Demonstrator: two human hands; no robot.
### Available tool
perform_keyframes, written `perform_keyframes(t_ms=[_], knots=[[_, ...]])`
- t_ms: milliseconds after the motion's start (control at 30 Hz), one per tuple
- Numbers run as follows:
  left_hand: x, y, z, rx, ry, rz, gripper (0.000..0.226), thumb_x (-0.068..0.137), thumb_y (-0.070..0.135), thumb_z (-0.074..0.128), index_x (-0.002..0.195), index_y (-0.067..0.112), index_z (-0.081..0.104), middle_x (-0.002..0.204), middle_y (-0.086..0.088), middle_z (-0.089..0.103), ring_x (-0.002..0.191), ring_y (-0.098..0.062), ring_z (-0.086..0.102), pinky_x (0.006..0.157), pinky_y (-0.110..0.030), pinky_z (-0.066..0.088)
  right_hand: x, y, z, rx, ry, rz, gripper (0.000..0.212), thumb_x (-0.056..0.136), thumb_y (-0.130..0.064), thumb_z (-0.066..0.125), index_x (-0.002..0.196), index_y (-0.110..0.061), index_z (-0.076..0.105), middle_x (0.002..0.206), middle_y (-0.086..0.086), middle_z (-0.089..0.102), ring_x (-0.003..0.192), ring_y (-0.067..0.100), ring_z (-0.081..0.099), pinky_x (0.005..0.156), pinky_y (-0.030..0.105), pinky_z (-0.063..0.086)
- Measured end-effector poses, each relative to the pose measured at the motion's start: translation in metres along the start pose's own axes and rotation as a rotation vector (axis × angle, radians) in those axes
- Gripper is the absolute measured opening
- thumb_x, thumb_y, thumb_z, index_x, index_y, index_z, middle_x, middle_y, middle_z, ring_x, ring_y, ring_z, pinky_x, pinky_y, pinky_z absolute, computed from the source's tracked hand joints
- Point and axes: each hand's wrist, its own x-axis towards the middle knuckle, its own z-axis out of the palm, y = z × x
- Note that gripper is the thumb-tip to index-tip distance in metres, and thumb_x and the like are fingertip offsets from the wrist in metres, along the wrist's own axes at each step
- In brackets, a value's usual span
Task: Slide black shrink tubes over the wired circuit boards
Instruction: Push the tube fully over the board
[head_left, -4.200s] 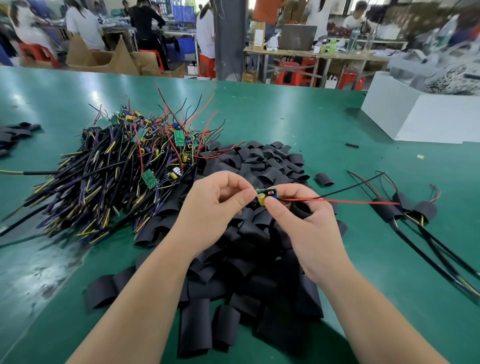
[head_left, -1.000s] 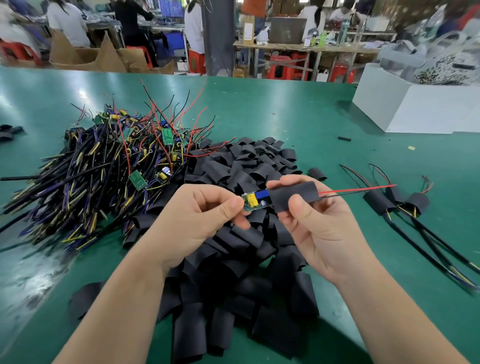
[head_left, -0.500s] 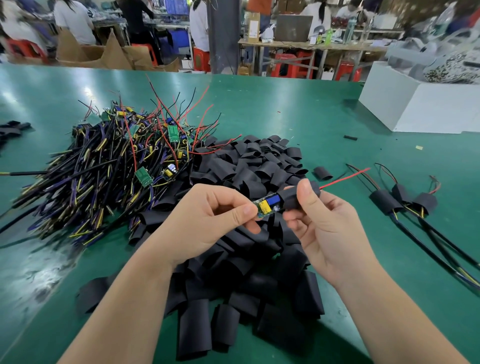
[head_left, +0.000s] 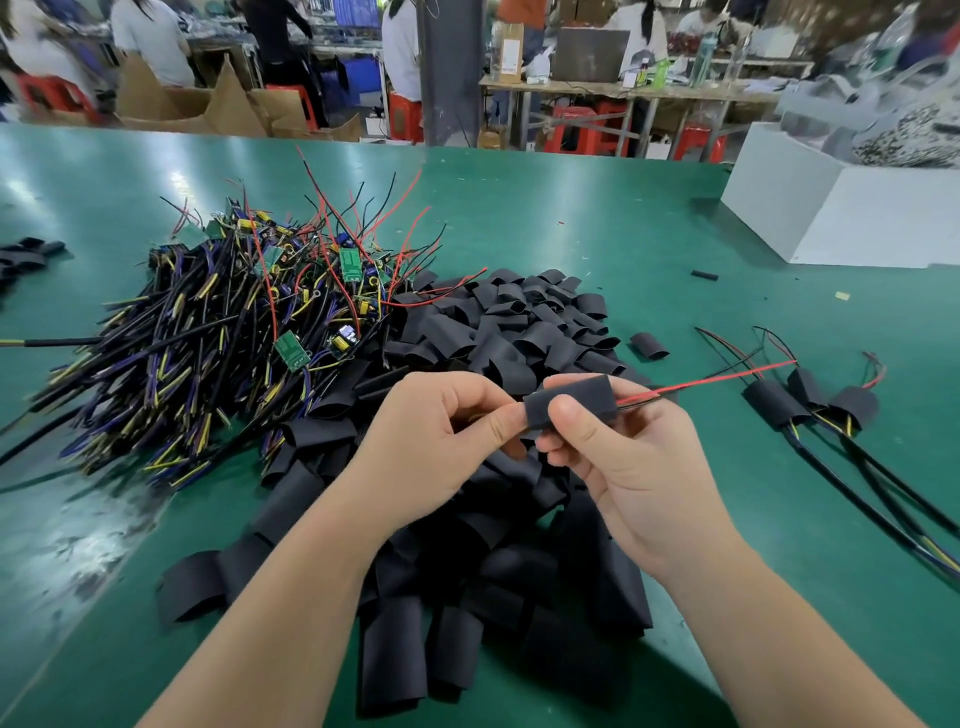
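Observation:
A black shrink tube (head_left: 576, 397) is held above the table between both hands. My right hand (head_left: 628, 462) pinches it with thumb on top. My left hand (head_left: 441, 441) pinches its left end. The circuit board is hidden inside the tube; its red and black wires (head_left: 717, 378) stick out to the right. Below the hands lies a big pile of loose black shrink tubes (head_left: 498, 338). A heap of wired circuit boards (head_left: 218, 332) lies at the left. Three sleeved boards (head_left: 810, 402) with their cables lie at the right.
The green table (head_left: 571, 218) stretches away to the back. A white box (head_left: 841, 213) stands at the back right. One loose tube (head_left: 649, 345) lies right of the pile, and a few more tubes (head_left: 26, 254) at the far left edge. People work at benches behind.
The tube has slid left over the board: the green board with its yellow and blue parts showed half a second ago and is now covered.

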Motion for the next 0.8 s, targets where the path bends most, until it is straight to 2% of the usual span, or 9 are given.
perform_keyframes(t_ms=[100,200,300,367,433,500,633,733,800], knots=[[0.001,-0.005,0.004,0.095,0.098,0.003,0.019,0.082,0.023,0.075,0.066,0.026,0.066,0.059,0.011,0.063,0.051,-0.004,0.052,0.050,-0.020,0.041,-0.001,0.005,0.003,0.004,0.007,0.022,0.042,0.056,-0.027,0.076,0.091,-0.006,0.068,0.072,0.008,0.070,0.058,0.015,0.064,0.057,0.020,0.052],[0.003,-0.007,0.004,0.109,0.195,-0.035,0.027,0.074,0.023,0.082,0.059,0.026,0.060,0.053,0.012,0.057,0.047,-0.001,0.044,0.049,-0.014,0.035,-0.002,0.008,0.009,0.117,-0.017,0.101,0.044,0.059,-0.019,0.074,0.101,-0.004,0.067,0.076,0.008,0.071,0.061,0.014,0.064,0.059,0.020,0.052],[0.003,-0.005,-0.001,-0.046,0.138,-0.034,0.016,0.072,0.033,0.078,0.066,0.025,0.066,0.057,0.008,0.063,0.048,-0.002,0.050,0.049,-0.016,0.039,0.003,0.002,0.007,0.298,0.039,0.151,0.040,0.061,-0.009,0.072,0.100,-0.006,0.063,0.078,0.005,0.069,0.063,0.010,0.064,0.058,0.018,0.052],[0.002,-0.002,-0.004,-0.161,0.085,-0.022,0.007,0.076,0.030,0.074,0.072,0.025,0.071,0.063,0.004,0.068,0.047,-0.004,0.053,0.044,-0.016,0.039,0.006,-0.005,0.001,0.355,0.085,0.157,0.030,0.062,-0.007,0.070,0.088,-0.010,0.055,0.075,0.005,0.066,0.059,0.010,0.062,0.056,0.019,0.052],[0.002,0.000,-0.003,-0.246,0.076,-0.015,0.005,0.079,0.023,0.071,0.076,0.023,0.074,0.066,0.002,0.070,0.046,-0.003,0.052,0.043,-0.014,0.039,0.006,-0.009,-0.003,0.325,0.091,0.175,0.033,0.061,-0.010,0.072,0.088,-0.014,0.053,0.084,0.010,0.064,0.063,0.015,0.063,0.060,0.024,0.055],[0.001,0.002,-0.001,-0.265,0.103,0.011,0.011,0.082,0.017,0.067,0.078,0.025,0.075,0.066,0.008,0.069,0.052,0.000,0.056,0.050,-0.010,0.042,0.004,-0.008,-0.003,0.304,0.063,0.178,0.038,0.059,-0.011,0.073,0.093,-0.014,0.058,0.094,0.014,0.065,0.068,0.021,0.067,0.062,0.029,0.057],[0.002,0.004,0.003,-0.260,0.094,0.029,0.020,0.086,0.014,0.060,0.092,0.027,0.074,0.089,0.009,0.075,0.085,-0.006,0.069,0.075,-0.017,0.051,0.002,-0.006,0.001,0.326,0.044,0.104,0.039,0.058,-0.008,0.073,0.096,-0.013,0.064,0.085,0.006,0.072,0.071,0.016,0.071,0.059,0.023,0.056],[0.001,0.004,0.004,-0.314,0.068,0.009,0.018,0.084,0.019,0.064,0.097,0.024,0.075,0.094,0.000,0.075,0.090,-0.012,0.069,0.078,-0.025,0.053,0.003,-0.007,0.002,0.331,0.078,0.090,0.038,0.060,-0.007,0.073,0.097,-0.010,0.065,0.084,0.005,0.071,0.073,0.015,0.071,0.059,0.021,0.055],[0.000,0.003,0.004,-0.296,0.060,0.015,0.025,0.077,0.030,0.073,0.102,0.028,0.075,0.088,-0.011,0.072,0.081,-0.014,0.062,0.073,-0.032,0.052,0.003,-0.007,0.001,0.325,0.104,0.080,0.039,0.058,-0.008,0.073,0.097,-0.010,0.066,0.084,0.006,0.070,0.074,0.015,0.071,0.059,0.020,0.055]])
